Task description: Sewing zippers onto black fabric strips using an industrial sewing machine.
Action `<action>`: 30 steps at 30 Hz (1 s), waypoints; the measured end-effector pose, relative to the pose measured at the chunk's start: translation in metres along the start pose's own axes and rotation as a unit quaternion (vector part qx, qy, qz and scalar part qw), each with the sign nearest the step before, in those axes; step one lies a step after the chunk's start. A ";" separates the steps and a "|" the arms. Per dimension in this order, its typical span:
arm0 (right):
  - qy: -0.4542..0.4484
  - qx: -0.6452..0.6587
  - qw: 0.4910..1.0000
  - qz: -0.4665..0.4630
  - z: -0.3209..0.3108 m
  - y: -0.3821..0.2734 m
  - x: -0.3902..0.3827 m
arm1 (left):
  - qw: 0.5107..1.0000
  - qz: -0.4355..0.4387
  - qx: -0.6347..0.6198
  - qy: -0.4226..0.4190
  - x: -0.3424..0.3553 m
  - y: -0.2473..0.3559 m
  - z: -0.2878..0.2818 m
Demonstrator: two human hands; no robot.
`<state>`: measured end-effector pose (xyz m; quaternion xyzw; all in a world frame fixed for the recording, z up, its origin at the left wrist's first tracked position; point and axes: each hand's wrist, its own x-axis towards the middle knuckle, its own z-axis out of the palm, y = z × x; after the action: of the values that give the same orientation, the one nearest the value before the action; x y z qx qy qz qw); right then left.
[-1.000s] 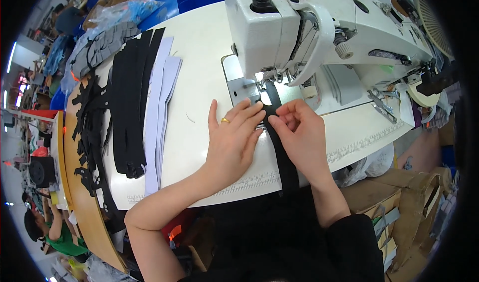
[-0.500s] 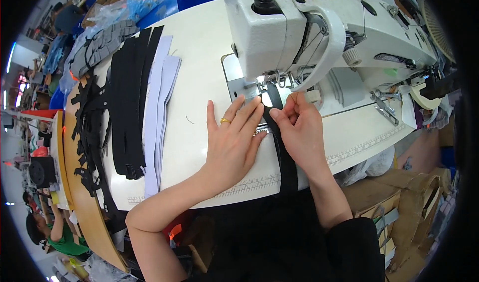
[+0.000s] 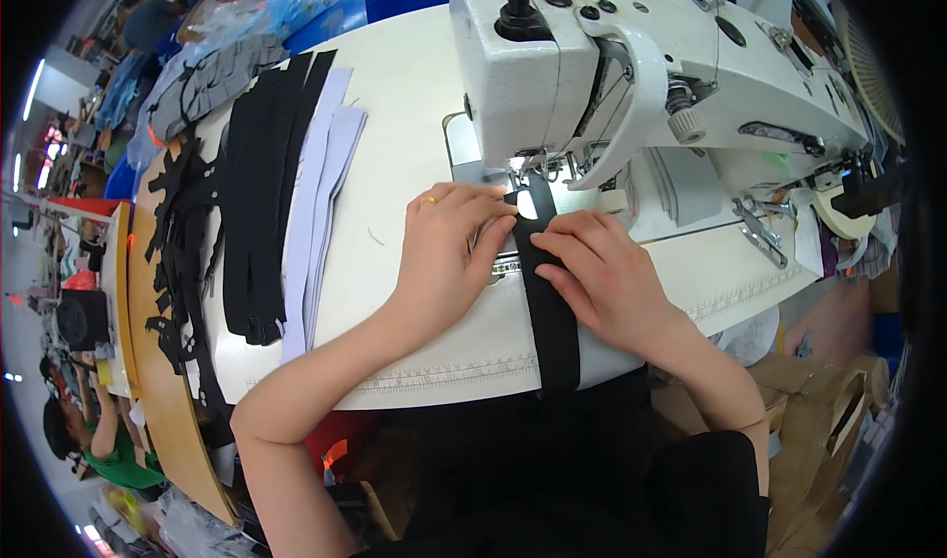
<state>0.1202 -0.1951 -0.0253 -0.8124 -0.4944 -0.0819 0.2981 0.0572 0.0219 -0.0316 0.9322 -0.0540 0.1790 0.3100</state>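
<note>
A long black fabric strip [image 3: 552, 311] runs from under the needle of the white sewing machine [image 3: 592, 65] down over the front edge of the white table [image 3: 414, 94]. My left hand [image 3: 449, 257], with a ring on one finger, lies flat on the table and its fingertips press the strip's left edge beside the presser foot. My right hand [image 3: 602, 277] rests on the strip's right side, fingers pinching and pressing it flat just in front of the needle.
Stacks of black strips [image 3: 261, 193] and pale lilac strips [image 3: 326, 203] lie on the table to the left. More black pieces [image 3: 182, 252] hang over a wooden side board. A bagged bundle [image 3: 212, 65] sits at the far left corner. Cardboard boxes [image 3: 819, 400] stand at lower right.
Both hands have shifted slightly along the strip near the needle; the strip has fed a little farther under the presser foot. The camera view has tilted a bit.
</note>
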 end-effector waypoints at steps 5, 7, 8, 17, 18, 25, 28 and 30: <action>-0.013 0.007 0.998 -0.057 0.004 0.015 0.002 | 0.971 -0.153 -0.180 0.029 0.019 -0.008 0.012; -0.002 0.013 0.998 -0.057 0.011 0.021 -0.002 | 0.963 -0.189 -0.189 0.008 0.027 -0.004 0.008; 0.008 0.019 0.998 -0.056 0.013 0.023 -0.003 | 0.953 -0.226 -0.200 -0.014 0.031 -0.003 0.007; 0.018 0.008 0.997 -0.069 0.013 0.024 -0.005 | 0.949 -0.249 -0.193 0.008 0.044 -0.007 0.013; 0.020 0.009 0.997 -0.067 0.013 0.024 -0.005 | 0.950 -0.248 -0.191 0.006 0.044 -0.005 0.013; 0.006 -0.012 0.998 -0.064 0.013 0.021 -0.003 | 0.951 -0.257 -0.163 0.063 0.044 -0.008 0.020; 0.000 -0.018 0.998 -0.058 0.014 0.020 -0.003 | 0.954 -0.247 -0.150 0.084 0.045 -0.012 0.022; -0.002 -0.021 0.998 -0.052 0.015 0.020 -0.003 | 0.957 -0.238 -0.130 0.100 0.045 -0.012 0.021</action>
<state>0.1327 -0.1957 -0.0469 -0.7918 -0.5349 -0.1056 0.2753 0.1084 0.0197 -0.0377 0.8470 0.1777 0.1833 0.4664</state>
